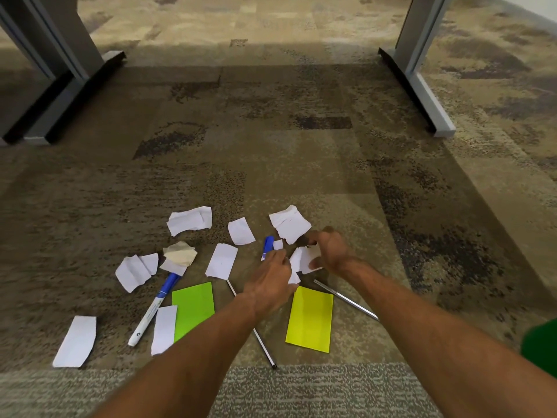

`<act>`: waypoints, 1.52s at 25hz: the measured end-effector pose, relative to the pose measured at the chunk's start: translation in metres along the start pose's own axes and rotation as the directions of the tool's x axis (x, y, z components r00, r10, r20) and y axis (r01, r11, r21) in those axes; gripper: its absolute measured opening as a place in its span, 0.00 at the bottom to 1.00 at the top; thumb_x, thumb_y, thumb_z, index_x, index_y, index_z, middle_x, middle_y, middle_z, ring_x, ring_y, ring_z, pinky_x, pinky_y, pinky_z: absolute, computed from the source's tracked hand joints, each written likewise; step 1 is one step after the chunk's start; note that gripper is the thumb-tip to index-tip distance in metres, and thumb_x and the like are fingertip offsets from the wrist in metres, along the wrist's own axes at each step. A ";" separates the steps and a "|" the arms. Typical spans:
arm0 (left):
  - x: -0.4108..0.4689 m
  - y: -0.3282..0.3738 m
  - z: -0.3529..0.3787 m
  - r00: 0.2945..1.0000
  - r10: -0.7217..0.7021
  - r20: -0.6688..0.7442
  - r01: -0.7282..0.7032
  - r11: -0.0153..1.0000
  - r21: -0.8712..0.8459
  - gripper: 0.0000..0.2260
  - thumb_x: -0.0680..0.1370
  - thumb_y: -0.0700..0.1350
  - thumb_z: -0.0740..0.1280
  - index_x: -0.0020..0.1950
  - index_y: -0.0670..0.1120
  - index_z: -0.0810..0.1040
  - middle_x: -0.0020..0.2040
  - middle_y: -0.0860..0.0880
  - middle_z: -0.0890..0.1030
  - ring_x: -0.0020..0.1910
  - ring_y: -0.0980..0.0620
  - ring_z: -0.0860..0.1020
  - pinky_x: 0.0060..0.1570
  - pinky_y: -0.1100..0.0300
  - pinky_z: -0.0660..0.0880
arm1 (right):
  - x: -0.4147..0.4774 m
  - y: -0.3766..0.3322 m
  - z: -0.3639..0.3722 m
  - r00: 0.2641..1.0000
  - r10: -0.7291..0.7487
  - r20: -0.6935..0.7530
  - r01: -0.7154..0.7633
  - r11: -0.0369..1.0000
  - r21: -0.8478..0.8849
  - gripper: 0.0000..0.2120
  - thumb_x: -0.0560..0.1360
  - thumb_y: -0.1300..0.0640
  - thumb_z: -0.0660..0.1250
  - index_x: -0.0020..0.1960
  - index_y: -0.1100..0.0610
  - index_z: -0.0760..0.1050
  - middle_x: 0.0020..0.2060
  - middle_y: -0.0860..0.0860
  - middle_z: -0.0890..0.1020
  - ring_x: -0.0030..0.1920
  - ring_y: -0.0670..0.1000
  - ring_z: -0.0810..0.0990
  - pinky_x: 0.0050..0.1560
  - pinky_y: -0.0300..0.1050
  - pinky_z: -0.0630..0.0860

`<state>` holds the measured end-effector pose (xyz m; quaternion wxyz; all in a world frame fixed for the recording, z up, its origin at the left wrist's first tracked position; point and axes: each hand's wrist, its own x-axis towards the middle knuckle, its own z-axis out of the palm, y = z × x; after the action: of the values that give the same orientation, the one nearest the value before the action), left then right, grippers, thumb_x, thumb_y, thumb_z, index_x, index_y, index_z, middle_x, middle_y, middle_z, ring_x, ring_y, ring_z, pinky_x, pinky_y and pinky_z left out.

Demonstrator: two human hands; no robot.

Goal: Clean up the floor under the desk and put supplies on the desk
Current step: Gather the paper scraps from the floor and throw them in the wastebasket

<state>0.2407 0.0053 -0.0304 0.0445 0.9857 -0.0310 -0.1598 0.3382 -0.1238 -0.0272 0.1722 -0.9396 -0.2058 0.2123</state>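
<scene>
Several torn white paper scraps (190,220) lie scattered on the carpet under the desk. My right hand (330,248) grips a white paper scrap (306,259). My left hand (268,283) reaches to the same scrap, fingers touching its left edge. A white marker with a blue cap (153,307) lies at the left; a second blue-capped marker (267,244) is partly hidden behind my left hand. A green sticky note (193,307) and a yellow sticky note (310,319) lie flat. Two thin pens (346,300) lie near my forearms.
Grey desk legs stand at the back left (57,95) and back right (422,79). A crumpled beige paper ball (180,253) sits among the scraps. Patterned brown carpet (271,146) stretches beyond the litter. A green piece of clothing (541,348) shows at the right edge.
</scene>
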 end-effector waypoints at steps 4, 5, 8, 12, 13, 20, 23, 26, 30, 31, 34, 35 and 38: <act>-0.004 0.002 0.007 0.998 0.052 -0.023 -0.052 0.999 -0.001 0.18 0.79 0.40 0.61 0.68 0.37 0.69 0.72 0.40 0.66 0.71 0.43 0.63 0.69 0.51 0.64 | -0.004 0.004 -0.003 0.999 0.028 -0.031 -0.028 1.000 0.003 0.26 0.64 0.63 0.77 0.60 0.57 0.76 0.57 0.59 0.78 0.57 0.60 0.77 0.53 0.43 0.72; -0.005 0.003 0.007 0.998 0.069 -0.002 -0.069 0.997 0.018 0.17 0.79 0.38 0.62 0.67 0.37 0.70 0.71 0.39 0.67 0.70 0.42 0.64 0.68 0.50 0.67 | -0.006 0.005 -0.004 0.999 0.043 -0.032 -0.042 0.999 0.024 0.25 0.64 0.63 0.77 0.60 0.58 0.76 0.58 0.59 0.78 0.57 0.59 0.77 0.51 0.42 0.72; -0.004 -0.001 0.003 0.994 0.103 -0.041 -0.100 0.993 0.068 0.14 0.78 0.34 0.60 0.63 0.37 0.73 0.65 0.39 0.73 0.65 0.42 0.70 0.62 0.48 0.73 | -0.011 0.010 -0.005 0.992 0.117 -0.041 -0.112 0.989 0.095 0.24 0.66 0.61 0.76 0.60 0.61 0.75 0.59 0.61 0.78 0.58 0.59 0.77 0.51 0.43 0.73; 0.013 -0.011 -0.022 0.918 -0.042 -0.395 -0.058 0.969 -0.238 0.10 0.76 0.36 0.60 0.55 0.37 0.76 0.56 0.40 0.77 0.53 0.39 0.78 0.48 0.47 0.76 | -0.018 0.017 -0.007 0.984 0.165 -0.063 -0.152 0.973 0.176 0.24 0.67 0.62 0.75 0.61 0.63 0.74 0.60 0.61 0.78 0.60 0.58 0.76 0.51 0.41 0.70; 0.019 -0.012 -0.031 0.884 -0.123 -0.452 -0.054 0.932 -0.358 0.08 0.75 0.36 0.61 0.52 0.38 0.77 0.54 0.40 0.77 0.50 0.39 0.78 0.46 0.50 0.75 | -0.020 0.018 -0.007 0.982 0.172 -0.072 -0.155 0.968 0.196 0.24 0.67 0.62 0.75 0.61 0.63 0.74 0.60 0.61 0.78 0.60 0.58 0.76 0.48 0.40 0.69; 0.082 -0.017 -0.046 0.870 -0.246 -0.428 0.119 0.946 -0.301 0.11 0.78 0.38 0.62 0.59 0.41 0.76 0.58 0.41 0.77 0.56 0.41 0.78 0.55 0.49 0.75 | -0.015 0.022 0.003 0.978 0.171 -0.118 -0.141 0.964 0.225 0.24 0.68 0.61 0.75 0.62 0.62 0.73 0.60 0.61 0.77 0.59 0.59 0.77 0.57 0.45 0.73; 0.096 -0.016 -0.030 0.913 -0.296 -0.280 0.193 0.920 -0.342 0.12 0.77 0.43 0.65 0.60 0.41 0.77 0.69 0.41 0.71 0.68 0.42 0.69 0.67 0.51 0.67 | -0.010 0.024 0.006 0.981 0.156 -0.117 -0.127 0.968 0.218 0.25 0.67 0.62 0.75 0.62 0.61 0.73 0.61 0.61 0.77 0.60 0.59 0.76 0.58 0.45 0.72; 0.098 -0.012 -0.017 0.928 -0.325 -0.184 0.258 0.913 -0.316 0.17 0.73 0.53 0.69 0.58 0.46 0.76 0.76 0.44 0.62 0.75 0.41 0.58 0.74 0.49 0.58 | -0.009 0.025 0.006 0.984 0.150 -0.101 -0.124 0.966 0.226 0.25 0.67 0.62 0.75 0.63 0.62 0.73 0.61 0.60 0.77 0.60 0.58 0.76 0.57 0.43 0.72; 0.103 -0.011 -0.016 0.915 -0.364 -0.175 0.267 0.871 -0.412 0.17 0.69 0.56 0.73 0.51 0.48 0.77 0.67 0.45 0.73 0.67 0.44 0.70 0.67 0.50 0.69 | -0.009 0.024 0.006 0.983 0.149 -0.110 -0.120 0.965 0.233 0.25 0.67 0.63 0.75 0.62 0.62 0.73 0.61 0.60 0.77 0.60 0.58 0.76 0.55 0.42 0.71; 0.104 -0.011 -0.018 0.909 -0.369 -0.194 0.265 0.870 -0.415 0.16 0.69 0.55 0.74 0.50 0.49 0.77 0.64 0.45 0.75 0.64 0.45 0.72 0.66 0.50 0.70 | -0.009 0.024 0.006 0.983 0.150 -0.109 -0.122 0.966 0.228 0.25 0.67 0.63 0.75 0.62 0.62 0.73 0.60 0.60 0.77 0.60 0.59 0.76 0.55 0.43 0.71; 0.106 -0.008 -0.019 0.892 -0.392 -0.225 0.270 0.861 -0.431 0.17 0.68 0.52 0.76 0.54 0.50 0.77 0.62 0.45 0.76 0.62 0.45 0.74 0.63 0.51 0.72 | -0.007 0.024 0.006 0.984 0.148 -0.102 -0.126 0.972 0.198 0.25 0.68 0.61 0.74 0.64 0.60 0.73 0.61 0.60 0.76 0.61 0.58 0.75 0.57 0.43 0.72; 0.107 -0.008 -0.019 0.882 -0.410 -0.231 0.273 0.845 -0.460 0.17 0.69 0.51 0.75 0.55 0.50 0.77 0.62 0.45 0.76 0.61 0.45 0.74 0.62 0.54 0.72 | -0.007 0.024 0.007 0.983 0.151 -0.103 -0.130 0.973 0.193 0.26 0.68 0.61 0.74 0.64 0.60 0.73 0.61 0.60 0.76 0.61 0.58 0.75 0.58 0.43 0.72; 0.110 -0.006 -0.018 0.849 -0.495 -0.185 0.294 0.733 -0.614 0.16 0.70 0.52 0.74 0.54 0.46 0.79 0.60 0.44 0.78 0.58 0.47 0.76 0.51 0.61 0.72 | -0.007 0.024 0.008 0.978 0.166 -0.127 -0.139 0.970 0.201 0.26 0.66 0.62 0.75 0.63 0.58 0.74 0.60 0.59 0.77 0.59 0.59 0.77 0.57 0.44 0.73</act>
<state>0.3507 0.0040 -0.0478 0.3026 0.9227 0.2390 0.0032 0.3362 -0.1450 -0.0418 0.2588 -0.9446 -0.0988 0.1760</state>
